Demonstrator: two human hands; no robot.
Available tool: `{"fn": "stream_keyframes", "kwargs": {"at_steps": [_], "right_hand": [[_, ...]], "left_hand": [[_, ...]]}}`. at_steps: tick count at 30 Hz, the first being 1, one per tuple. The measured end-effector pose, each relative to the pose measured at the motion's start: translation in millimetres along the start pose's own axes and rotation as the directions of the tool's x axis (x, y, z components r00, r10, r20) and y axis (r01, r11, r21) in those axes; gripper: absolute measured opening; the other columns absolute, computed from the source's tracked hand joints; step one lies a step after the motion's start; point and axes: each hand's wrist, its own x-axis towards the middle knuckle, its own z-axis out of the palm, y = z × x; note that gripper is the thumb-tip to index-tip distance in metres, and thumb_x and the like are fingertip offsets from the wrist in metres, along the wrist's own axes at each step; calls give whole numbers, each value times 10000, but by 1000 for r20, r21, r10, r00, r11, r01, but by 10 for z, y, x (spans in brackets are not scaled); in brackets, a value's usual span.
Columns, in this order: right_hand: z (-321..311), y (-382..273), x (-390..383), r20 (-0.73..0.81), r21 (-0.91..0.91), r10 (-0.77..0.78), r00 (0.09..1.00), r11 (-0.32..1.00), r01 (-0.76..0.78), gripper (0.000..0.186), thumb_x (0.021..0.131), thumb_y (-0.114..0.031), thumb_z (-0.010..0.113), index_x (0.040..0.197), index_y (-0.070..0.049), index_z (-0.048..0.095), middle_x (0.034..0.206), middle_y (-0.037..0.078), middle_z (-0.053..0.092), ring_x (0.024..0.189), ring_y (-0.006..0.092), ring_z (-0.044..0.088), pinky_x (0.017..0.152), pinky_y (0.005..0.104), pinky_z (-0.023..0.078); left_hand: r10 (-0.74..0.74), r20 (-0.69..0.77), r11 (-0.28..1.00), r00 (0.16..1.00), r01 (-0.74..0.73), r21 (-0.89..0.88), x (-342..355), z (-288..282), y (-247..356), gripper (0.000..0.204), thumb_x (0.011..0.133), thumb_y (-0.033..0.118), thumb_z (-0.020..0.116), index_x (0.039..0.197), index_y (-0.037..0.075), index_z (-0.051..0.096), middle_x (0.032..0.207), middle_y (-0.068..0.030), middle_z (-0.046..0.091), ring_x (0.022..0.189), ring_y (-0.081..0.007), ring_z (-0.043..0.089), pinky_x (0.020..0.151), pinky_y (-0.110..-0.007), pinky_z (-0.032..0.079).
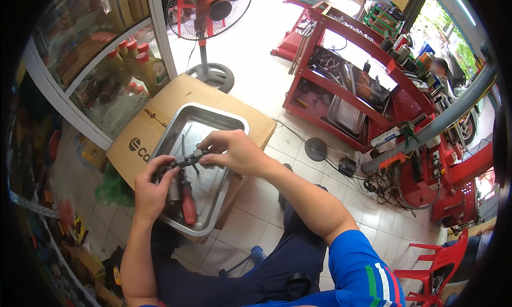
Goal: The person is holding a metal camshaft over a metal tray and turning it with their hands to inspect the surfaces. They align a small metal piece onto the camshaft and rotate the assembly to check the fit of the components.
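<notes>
Both hands hold a small dark metal tool (186, 160) above the tray, its blocky body lying sideways and a thin bar crossing it. The fingertips of my left hand (150, 188) close round its left end. At the other end, my right hand (236, 151) pinches it between thumb and fingers. Below them is a shallow metal tray (200, 108). A screwdriver with a red handle (189, 207) lies inside it. Beside the screwdriver, partly hidden by my left hand, is a grey metal cylinder (173, 194).
A cardboard box (178, 88) carries the tray. Behind it stands a fan (202, 56), and a glass cabinet (160, 46) with bottles is at left. A red tool cart (314, 46) stands far right. Cables (378, 184) lie near a red machine; a red chair (437, 264) is at lower right.
</notes>
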Motion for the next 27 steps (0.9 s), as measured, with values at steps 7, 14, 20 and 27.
{"fn": "stream_keyframes", "kwargs": {"at_steps": [7, 14, 20, 27], "right_hand": [[-21, -5, 11, -5, -59, -35, 999, 998, 34, 279, 880, -119, 816, 1108, 3, 712, 840, 144, 761, 762, 186, 737, 711, 331, 562], [-25, 20, 12, -21, -50, 25, 999, 998, -26, 283, 892, -143, 820, 1122, -11, 721, 878, 123, 782, 804, 162, 746, 746, 311, 563], [-15, -8, 8, 12, -36, 23, 1000, 999, -22, 279, 897, -147, 819, 1122, -16, 719, 875, 112, 790, 806, 158, 750, 757, 300, 559], [-23, -40, -6, -7, -36, -6, 1000, 999, 5, 240, 897, -117, 802, 1074, 14, 707, 831, 137, 772, 758, 181, 753, 706, 313, 564]], "left_hand": [[118, 66, 991, 991, -122, 51, 56, -51, -131, 234, 912, 61, 775, 1129, -5, 715, 1064, -100, 732, 1009, -194, 684, 906, -317, 520], [106, 31, 990, 994, -108, 92, 3, -13, 104, 247, 907, 74, 780, 1136, 8, 716, 1035, -98, 731, 958, -219, 693, 880, -320, 524], [89, 22, 987, 996, -91, 133, 0, -51, 32, 185, 934, 82, 752, 1097, 0, 727, 989, -109, 727, 934, -208, 692, 849, -319, 520], [55, 11, 997, 998, -55, 60, 7, -14, -16, 185, 932, 73, 754, 1099, -2, 726, 990, -96, 728, 925, -185, 683, 837, -298, 515]]}}
